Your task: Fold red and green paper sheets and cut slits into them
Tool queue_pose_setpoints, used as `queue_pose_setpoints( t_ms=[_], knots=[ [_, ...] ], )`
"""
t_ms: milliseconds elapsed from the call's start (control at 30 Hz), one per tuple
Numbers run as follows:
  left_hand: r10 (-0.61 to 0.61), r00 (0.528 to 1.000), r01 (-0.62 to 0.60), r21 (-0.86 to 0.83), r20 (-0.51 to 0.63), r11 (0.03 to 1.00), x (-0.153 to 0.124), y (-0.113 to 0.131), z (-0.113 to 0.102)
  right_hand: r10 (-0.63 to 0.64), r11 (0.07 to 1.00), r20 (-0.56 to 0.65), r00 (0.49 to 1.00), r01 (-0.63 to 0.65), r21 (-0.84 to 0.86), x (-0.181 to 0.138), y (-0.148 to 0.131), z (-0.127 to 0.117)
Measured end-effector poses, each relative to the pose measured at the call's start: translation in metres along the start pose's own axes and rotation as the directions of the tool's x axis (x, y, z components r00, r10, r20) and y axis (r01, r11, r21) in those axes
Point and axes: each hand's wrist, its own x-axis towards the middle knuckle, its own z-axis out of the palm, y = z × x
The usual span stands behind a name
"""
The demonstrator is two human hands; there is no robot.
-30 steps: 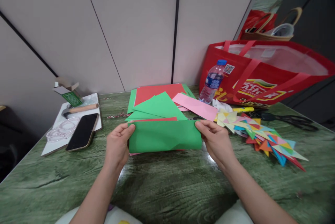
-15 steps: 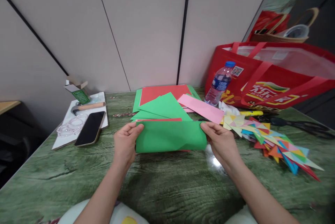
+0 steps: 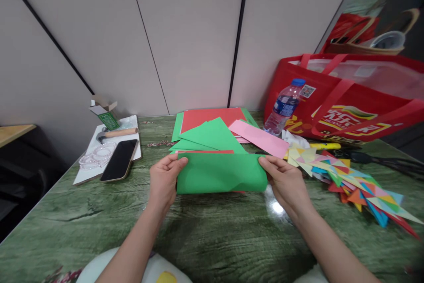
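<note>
Green sheet: a folded green paper sheet (image 3: pixel 220 173) is held low over the green wood-grain table (image 3: pixel 212 234), between the two hands and in front of the paper stack.
Left hand: the left hand (image 3: pixel 163 181) is pinched on the sheet's left edge, thumb on top near the upper corner.
Right hand: the right hand (image 3: pixel 285 181) is pinched on the sheet's right edge, fingers curled round it.
Hands: they are kept apart, one at each end of the sheet.
Behind the sheet: a stack of red and green papers (image 3: pixel 208 126) is laid flat, with a pink strip (image 3: pixel 259 138) across its right side.
Right side: folded colourful paper pieces (image 3: pixel 347 177) are spread near the right hand; a water bottle (image 3: pixel 285 106) leans against a red bag (image 3: pixel 357 97).
Left side: a black phone (image 3: pixel 119 160) is seen on a white board.
</note>
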Motion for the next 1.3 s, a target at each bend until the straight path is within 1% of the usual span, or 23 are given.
queue_pose_setpoints(
  t_ms=[433, 533, 600, 667, 767, 867, 1100, 1300],
  knots=[
    [0.017, 1.000, -0.017, 0.004, -0.023, 1.000, 0.001, -0.001, 0.000, -0.005, 1.000, 0.005, 1.000, 0.005, -0.019, 0.000, 0.000, 0.001],
    [-0.002, 1.000, 0.002, -0.007, -0.013, 1.000, 0.000, 0.001, 0.000, -0.019, 1.000, 0.005, 1.000, 0.019, -0.019, 0.000, 0.000, 0.000],
    [-0.038, 0.999, 0.038, -0.013, 0.009, 0.999, 0.000, 0.003, 0.000, -0.059, 0.998, 0.000, 0.998, 0.059, -0.033, 0.000, 0.000, 0.000],
    [-0.066, 0.997, 0.066, -0.004, 0.029, 0.998, 0.001, 0.004, -0.002, -0.130, 0.988, 0.002, 0.991, 0.130, -0.078, -0.001, -0.001, 0.001],
    [-0.020, 1.000, 0.019, 0.032, 0.018, 0.999, 0.004, 0.004, -0.005, -0.241, 0.954, -0.005, 0.971, 0.236, -0.185, -0.002, -0.004, 0.001],
    [0.024, 1.000, -0.025, 0.076, 0.019, 0.997, 0.007, 0.003, -0.008, -0.290, 0.928, -0.017, 0.957, 0.277, -0.249, -0.003, -0.005, 0.002],
    [-0.017, 0.999, 0.014, 0.108, 0.031, 0.994, 0.009, 0.007, -0.008, -0.275, 0.928, 0.010, 0.961, 0.268, -0.257, -0.003, -0.005, 0.001],
    [-0.012, 0.998, 0.005, 0.122, 0.058, 0.993, 0.008, 0.010, -0.009, -0.230, 0.947, 0.038, 0.972, 0.233, -0.221, -0.002, -0.005, 0.000]
  ],
)
